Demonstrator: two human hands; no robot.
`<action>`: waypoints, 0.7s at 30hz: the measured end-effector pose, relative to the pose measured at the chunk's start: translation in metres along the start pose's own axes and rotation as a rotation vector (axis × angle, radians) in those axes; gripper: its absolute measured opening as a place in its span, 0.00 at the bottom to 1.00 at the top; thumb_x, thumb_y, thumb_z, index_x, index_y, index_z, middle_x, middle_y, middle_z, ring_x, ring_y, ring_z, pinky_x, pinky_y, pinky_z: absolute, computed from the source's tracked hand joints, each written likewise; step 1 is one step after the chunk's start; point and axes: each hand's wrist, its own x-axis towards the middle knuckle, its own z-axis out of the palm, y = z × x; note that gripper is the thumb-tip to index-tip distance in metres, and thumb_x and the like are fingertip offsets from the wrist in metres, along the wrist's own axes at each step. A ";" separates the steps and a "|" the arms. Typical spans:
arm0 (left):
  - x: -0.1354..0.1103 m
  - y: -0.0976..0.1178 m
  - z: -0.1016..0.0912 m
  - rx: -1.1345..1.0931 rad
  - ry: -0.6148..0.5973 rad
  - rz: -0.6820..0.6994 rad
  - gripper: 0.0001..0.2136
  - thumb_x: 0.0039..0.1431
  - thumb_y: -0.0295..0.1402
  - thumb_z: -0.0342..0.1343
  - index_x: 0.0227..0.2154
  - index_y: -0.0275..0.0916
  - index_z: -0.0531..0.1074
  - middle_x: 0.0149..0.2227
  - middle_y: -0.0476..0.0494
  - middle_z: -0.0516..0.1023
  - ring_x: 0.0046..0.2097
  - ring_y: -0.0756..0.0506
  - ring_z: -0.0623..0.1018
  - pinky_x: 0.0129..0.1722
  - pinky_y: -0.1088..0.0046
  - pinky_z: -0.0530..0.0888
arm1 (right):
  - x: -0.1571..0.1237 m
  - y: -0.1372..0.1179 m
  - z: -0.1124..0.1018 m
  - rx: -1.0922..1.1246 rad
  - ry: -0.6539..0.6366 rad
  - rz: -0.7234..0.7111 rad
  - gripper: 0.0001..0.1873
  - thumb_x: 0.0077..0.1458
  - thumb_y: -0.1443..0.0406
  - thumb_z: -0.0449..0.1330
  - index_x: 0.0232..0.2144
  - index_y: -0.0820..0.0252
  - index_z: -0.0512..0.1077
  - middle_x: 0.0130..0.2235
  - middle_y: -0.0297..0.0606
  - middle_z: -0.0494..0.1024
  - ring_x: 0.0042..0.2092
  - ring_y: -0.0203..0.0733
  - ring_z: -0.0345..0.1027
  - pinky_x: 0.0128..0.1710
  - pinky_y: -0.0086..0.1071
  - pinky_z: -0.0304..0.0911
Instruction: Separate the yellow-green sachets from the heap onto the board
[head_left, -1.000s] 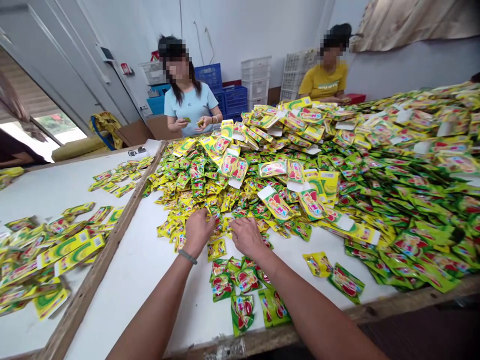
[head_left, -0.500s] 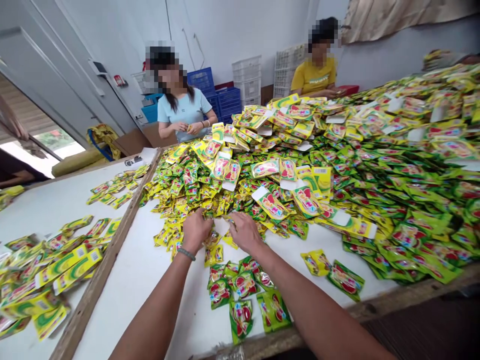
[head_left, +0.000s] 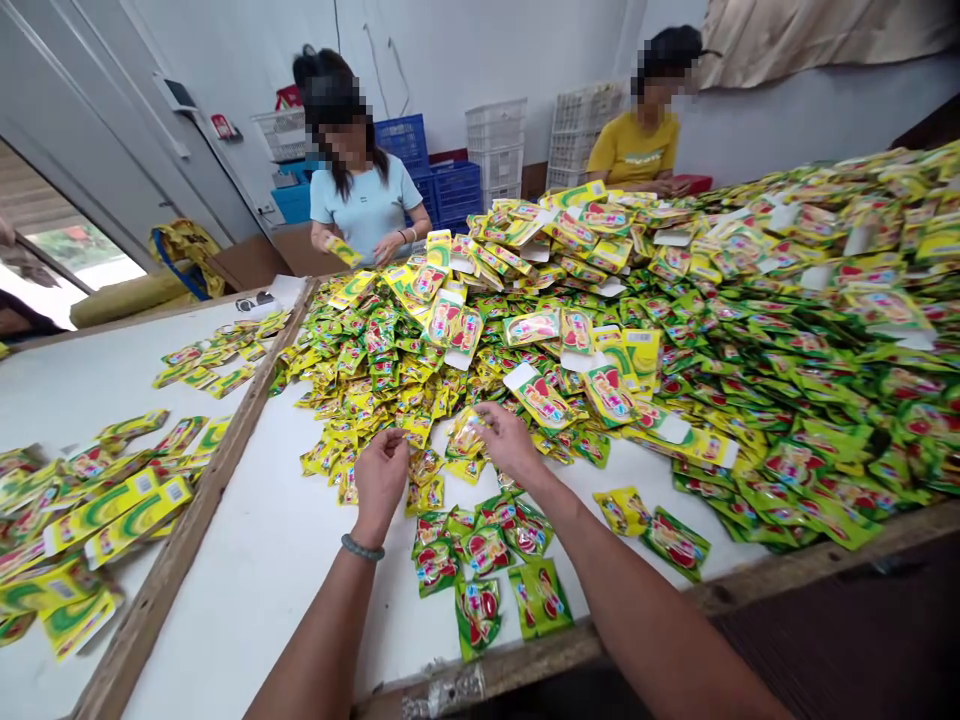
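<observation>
My right hand (head_left: 508,438) is closed on a small yellow sachet (head_left: 466,436), lifted just above the near edge of the big heap of yellow and green sachets (head_left: 675,310). My left hand (head_left: 380,474) hovers beside it with fingers curled, palm partly up; I cannot see anything in it. Both hands are over the white table (head_left: 285,560). Just in front of them lies a small group of green sachets (head_left: 487,570) near the table's front edge.
A wooden strip (head_left: 202,500) divides this table from a left table holding scattered yellow packs (head_left: 97,500). Two people sit at the far side, handling sachets. Blue and white crates (head_left: 480,160) stand against the back wall. Two loose sachets (head_left: 660,530) lie at right.
My hands have pulled back from the heap's edge and risen. The right hand now holds a yellow sachet; the left hand has turned and curled.
</observation>
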 end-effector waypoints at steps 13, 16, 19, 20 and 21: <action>-0.006 0.018 0.053 0.780 -0.240 0.341 0.15 0.56 0.29 0.44 0.41 0.38 0.73 0.35 0.40 0.79 0.36 0.43 0.77 0.36 0.70 0.68 | 0.001 -0.006 -0.027 -0.153 0.215 -0.121 0.12 0.51 0.68 0.53 0.38 0.60 0.72 0.40 0.41 0.75 0.43 0.45 0.67 0.46 0.38 0.60; -0.006 0.022 0.054 0.742 -0.181 0.373 0.16 0.56 0.35 0.47 0.46 0.38 0.71 0.40 0.40 0.78 0.40 0.43 0.76 0.39 0.71 0.68 | 0.002 -0.007 -0.026 -0.129 0.223 -0.070 0.10 0.50 0.66 0.54 0.36 0.60 0.72 0.38 0.40 0.76 0.41 0.44 0.67 0.45 0.38 0.60; -0.011 0.034 0.065 0.812 -0.219 0.400 0.16 0.52 0.39 0.51 0.40 0.35 0.72 0.38 0.37 0.78 0.40 0.41 0.76 0.38 0.70 0.68 | 0.002 -0.007 -0.026 -0.150 0.248 -0.116 0.11 0.49 0.69 0.53 0.36 0.60 0.71 0.38 0.40 0.75 0.42 0.43 0.67 0.46 0.37 0.59; -0.012 0.037 0.069 0.834 -0.230 0.376 0.15 0.51 0.37 0.51 0.38 0.34 0.73 0.35 0.36 0.78 0.39 0.40 0.76 0.36 0.69 0.67 | 0.002 -0.006 -0.027 -0.151 0.255 -0.122 0.11 0.49 0.69 0.53 0.36 0.59 0.71 0.38 0.40 0.75 0.42 0.43 0.67 0.46 0.37 0.59; -0.010 0.040 0.071 0.835 -0.236 0.339 0.14 0.50 0.35 0.51 0.37 0.34 0.73 0.33 0.36 0.78 0.38 0.40 0.76 0.35 0.69 0.67 | 0.002 -0.005 -0.028 -0.145 0.257 -0.113 0.11 0.49 0.69 0.53 0.36 0.59 0.71 0.38 0.39 0.75 0.42 0.43 0.67 0.46 0.37 0.59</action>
